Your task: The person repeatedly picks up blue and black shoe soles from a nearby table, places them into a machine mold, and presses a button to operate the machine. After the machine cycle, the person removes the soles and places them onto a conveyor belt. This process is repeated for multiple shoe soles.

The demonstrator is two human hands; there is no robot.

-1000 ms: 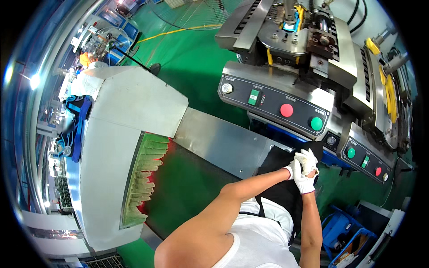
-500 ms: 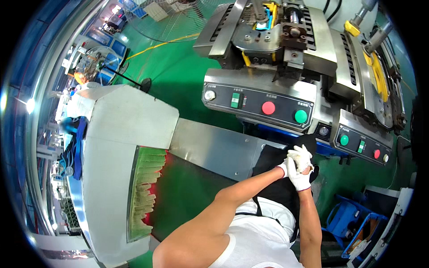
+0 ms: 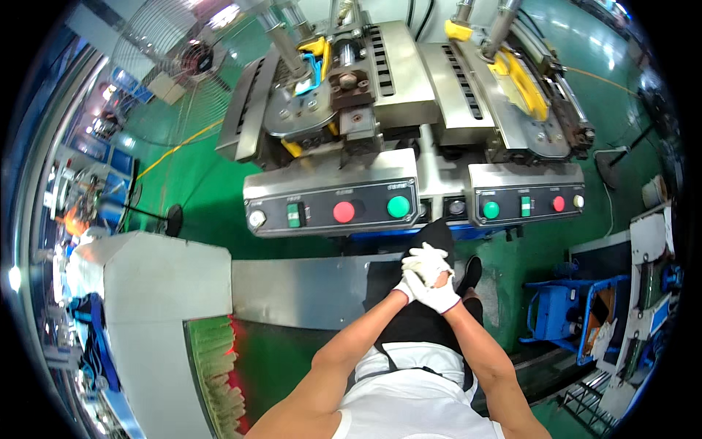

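Note:
Both my hands wear white knit gloves and are clasped together over my black-clothed lap. My left hand [image 3: 425,257] lies across my right hand [image 3: 437,294], its fingers folded over it. My right hand wraps against the left from below, and a bit of bare skin shows between the gloves. No tool or workpiece shows in either hand; the space between the palms is hidden. Just beyond the hands stands a two-station metal machine, with a left control panel [image 3: 329,201] and a right control panel [image 3: 528,200], each with green and red buttons.
A grey machine housing [image 3: 161,274] with a green brush strip [image 3: 216,366] stands at left, joined to a metal plate [image 3: 300,289]. A blue cart [image 3: 556,314] is at right. A wire-guarded fan [image 3: 194,62] stands at the far left. Yellow clamp parts [image 3: 525,84] sit on the right station.
My view has turned to the right, so the machine and my hands appear further left. The hands stay clasped, and more of the right-hand station and floor shows.

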